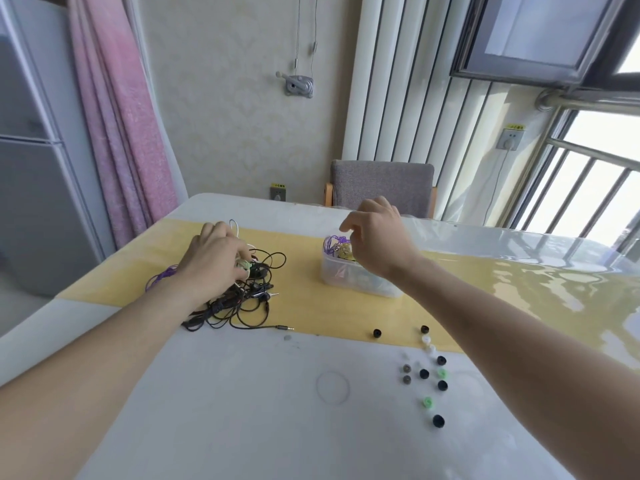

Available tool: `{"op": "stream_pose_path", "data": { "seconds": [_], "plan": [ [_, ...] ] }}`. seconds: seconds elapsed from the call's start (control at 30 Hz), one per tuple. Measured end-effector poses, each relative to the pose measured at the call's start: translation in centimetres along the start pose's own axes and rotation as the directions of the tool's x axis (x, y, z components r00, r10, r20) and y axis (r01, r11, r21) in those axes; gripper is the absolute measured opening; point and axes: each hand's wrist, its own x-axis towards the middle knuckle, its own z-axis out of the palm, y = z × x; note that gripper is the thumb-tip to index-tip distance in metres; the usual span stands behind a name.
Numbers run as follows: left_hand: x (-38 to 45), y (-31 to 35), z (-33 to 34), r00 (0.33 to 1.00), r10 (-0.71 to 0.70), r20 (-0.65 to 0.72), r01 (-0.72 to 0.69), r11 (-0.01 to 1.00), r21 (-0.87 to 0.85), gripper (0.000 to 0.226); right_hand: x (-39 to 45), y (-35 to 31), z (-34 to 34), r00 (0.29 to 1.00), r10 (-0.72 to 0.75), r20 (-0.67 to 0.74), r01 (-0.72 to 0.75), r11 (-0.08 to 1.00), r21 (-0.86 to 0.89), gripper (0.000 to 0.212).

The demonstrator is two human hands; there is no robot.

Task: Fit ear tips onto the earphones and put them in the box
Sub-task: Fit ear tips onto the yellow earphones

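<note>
A tangled pile of black earphones (249,299) lies on the yellow table runner at the left. My left hand (214,258) rests on the pile and its fingers curl round a pale green and white earphone (244,265). A purple cable (161,276) pokes out beside my left wrist. To the right stands a clear plastic box (341,277) with purple earphones (333,242) inside. Just above its far side hovers my right hand (375,239), fingers loosely curled and holding nothing I can see. Several loose ear tips (424,373), black, white, grey and green, lie scattered at the front right.
A black cable ends in a jack plug (286,328) in front of the pile. A grey chair (381,185) stands behind the table's far edge. A glossy clear sheet (519,244) covers the table. A window with bars is on the right.
</note>
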Motion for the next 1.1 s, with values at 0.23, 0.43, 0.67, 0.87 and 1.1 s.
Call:
{"op": "stream_pose_path", "data": {
  "seconds": [0.23, 0.43, 0.67, 0.87, 1.1],
  "plan": [
    [0.4, 0.6, -2.9, 0.929, -0.103, -0.356, -0.047, 0.920, -0.389, 0.006, -1.6, -2.1, 0.7, 0.983, -0.048, -0.179, 0.092, 0.966, 0.243, 0.031],
    [1.0, 1.1, -5.0, 0.838, -0.234, -0.493, -0.119, 0.804, -0.583, 0.010, -3.1, -3.6, 0.3, 0.980, -0.009, -0.198, 0.086, 0.917, 0.389, 0.036],
    [1.1, 3.2, -4.5, 0.884, -0.283, -0.372, -0.075, 0.699, -0.711, 0.024, -3.5, -6.5, 0.3, 0.986, 0.160, 0.037, -0.149, 0.778, 0.611, 0.033],
    [-0.5, 5.7, -2.8, 0.976, -0.159, -0.150, -0.040, 0.544, -0.838, 0.022, -2.6, -8.7, 0.9, 0.947, 0.217, 0.237, -0.316, 0.493, 0.811, 0.051],
    [-1.6, 6.2, -1.4, 0.996, -0.016, -0.083, -0.066, 0.479, -0.875, 0.039, -2.1, -7.2, 1.3, 0.878, 0.349, 0.328, -0.439, 0.312, 0.843, 0.013]
  ]
}}
